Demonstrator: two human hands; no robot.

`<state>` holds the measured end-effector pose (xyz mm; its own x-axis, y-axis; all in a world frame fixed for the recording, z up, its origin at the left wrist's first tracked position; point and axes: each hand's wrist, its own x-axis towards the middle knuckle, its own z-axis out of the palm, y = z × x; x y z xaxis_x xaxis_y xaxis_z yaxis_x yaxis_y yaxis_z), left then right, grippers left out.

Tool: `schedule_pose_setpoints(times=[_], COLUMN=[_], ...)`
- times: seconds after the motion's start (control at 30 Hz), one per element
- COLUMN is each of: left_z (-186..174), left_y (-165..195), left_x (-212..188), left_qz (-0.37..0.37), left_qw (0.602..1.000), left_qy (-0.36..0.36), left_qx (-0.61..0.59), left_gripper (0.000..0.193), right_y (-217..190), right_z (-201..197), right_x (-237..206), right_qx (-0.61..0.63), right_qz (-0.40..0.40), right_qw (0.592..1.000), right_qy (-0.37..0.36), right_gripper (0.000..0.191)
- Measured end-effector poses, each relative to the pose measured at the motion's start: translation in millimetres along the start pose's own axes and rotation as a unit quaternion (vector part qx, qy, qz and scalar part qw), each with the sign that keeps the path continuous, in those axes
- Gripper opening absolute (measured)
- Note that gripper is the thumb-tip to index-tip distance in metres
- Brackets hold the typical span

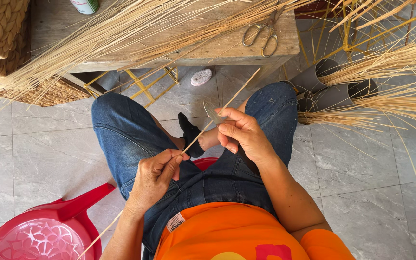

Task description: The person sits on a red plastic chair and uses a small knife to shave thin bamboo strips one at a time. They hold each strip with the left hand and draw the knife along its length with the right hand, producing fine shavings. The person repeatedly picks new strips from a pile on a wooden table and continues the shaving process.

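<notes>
A seated person in jeans works a long thin cane strip [217, 113] over the lap. The left hand [156, 175] has its grip pinched shut on the strip's lower stretch, while the right hand [241, 135] is closed around a small blade [213, 113] pressed against the strip higher up. Scissors [263, 32] lie on the wooden table [208, 50] among loose cane bundles [121, 33]; a red plastic stool [49, 231] stands beside the left knee.

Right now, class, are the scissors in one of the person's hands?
No, the scissors lie on the wooden table, while the left hand and right hand both hold a thin strip.
</notes>
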<state>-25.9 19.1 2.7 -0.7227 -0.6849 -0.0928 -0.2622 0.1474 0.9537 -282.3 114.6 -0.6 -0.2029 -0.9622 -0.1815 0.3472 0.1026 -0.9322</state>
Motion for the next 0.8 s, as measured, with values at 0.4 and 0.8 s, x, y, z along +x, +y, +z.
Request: schedule_pose_setpoints(times=[0.4, 0.8], left_z=[-8, -31], left_y=[6, -2], left_x=[-7, -20], left_qz=[0.001, -0.035], left_qw=[1.000, 0.999], left_qy=[0.001, 0.034], left_qx=[0.006, 0.015], left_gripper=[0.017, 0.018], right_y=[-12, -45], right_z=[-26, -82], right_x=[5, 2], right_qx=[0.019, 0.035], right_qz=[-0.061, -0.130], right_qw=[0.997, 0.975], right_qy=[0.050, 0.179], right_gripper=[0.027, 0.026])
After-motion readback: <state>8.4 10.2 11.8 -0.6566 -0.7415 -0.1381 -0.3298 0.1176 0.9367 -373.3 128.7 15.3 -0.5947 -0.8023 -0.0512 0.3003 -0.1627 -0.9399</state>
